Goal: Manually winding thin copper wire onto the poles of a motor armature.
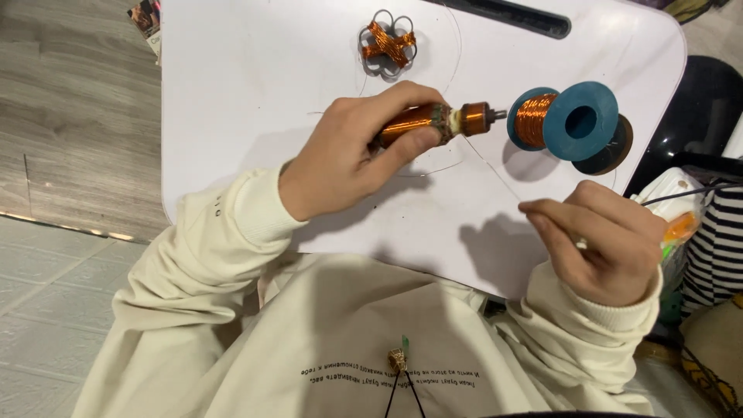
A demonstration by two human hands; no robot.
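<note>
From the head view, the left hand (348, 159) clasps a copper-wound motor core (437, 122) over the white tray (232, 93), its long axis pointing to three o'clock at the blue wire spool (569, 121). The right hand (607, 240), at five o'clock from the core, pinches a thin wire (495, 172) running back to it. A small wound coil (388, 42) lies at twelve o'clock.

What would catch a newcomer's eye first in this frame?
The left hand at centre grips a copper-wound motor armature over the white table. Just right of it stands a blue spool of copper wire. The right hand, lower right, pinches a thin wire.
</note>
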